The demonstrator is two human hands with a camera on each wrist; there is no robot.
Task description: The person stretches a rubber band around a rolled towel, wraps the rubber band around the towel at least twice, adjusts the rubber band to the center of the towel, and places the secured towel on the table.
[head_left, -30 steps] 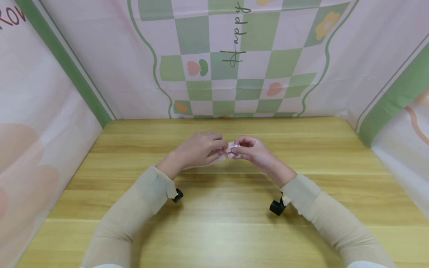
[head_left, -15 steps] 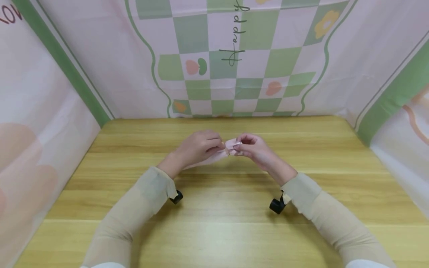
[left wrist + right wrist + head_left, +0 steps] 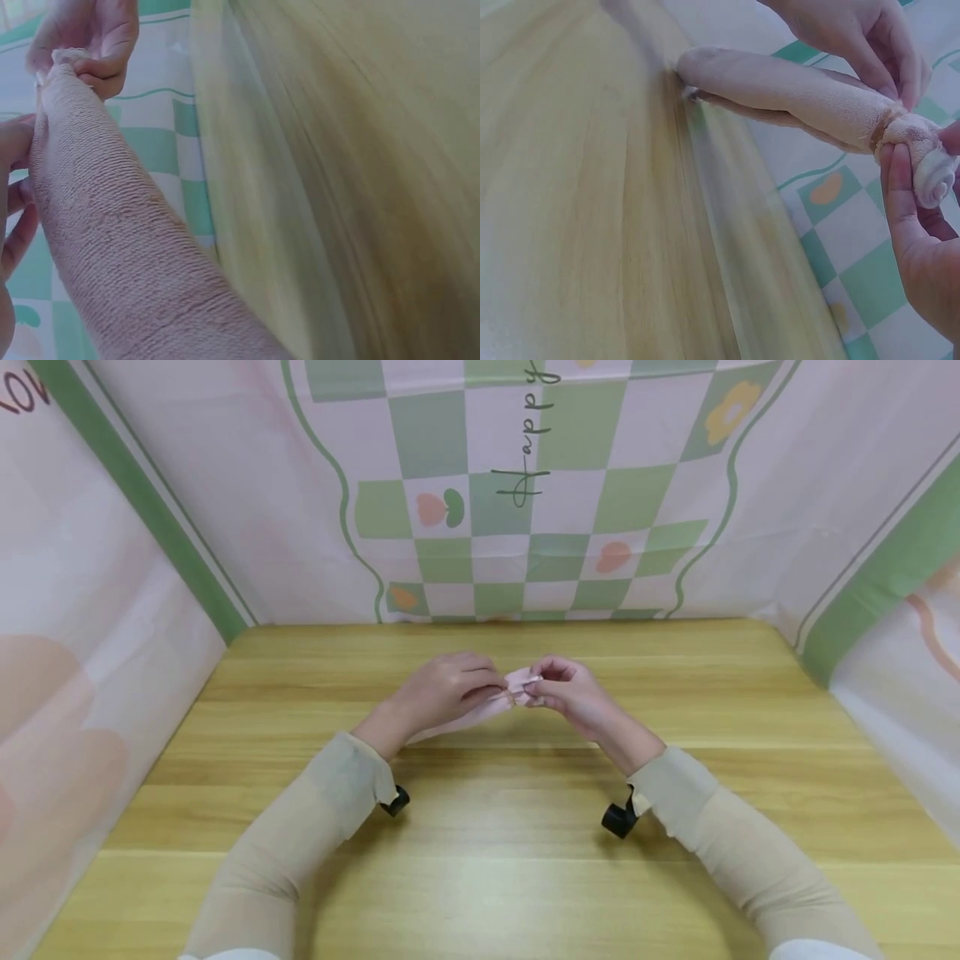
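A pale pink towel point(image 3: 474, 718), rolled into a long fabric tube, is held over the table between both hands. Its ribbed length fills much of the left wrist view, the towel point(image 3: 142, 210) running toward the lower edge. A thin tan band point(image 3: 881, 133) circles it close to one end, and past the band the bunched end shows a white spiral. My left hand point(image 3: 450, 689) pinches the towel at the band, thumb and fingertips together. Fingers of my right hand point(image 3: 572, 695) grip the bunched end from the other side.
The wooden table point(image 3: 480, 877) spreads beneath both arms. Behind it hangs a checked green-and-white cloth point(image 3: 502, 560), with more printed cloth at either side. Small black cameras point(image 3: 619, 820) hang under both sleeve cuffs.
The hands have drawn slightly apart, so the band and more of the towel's bunched end show between them. My right hand has risen a little.
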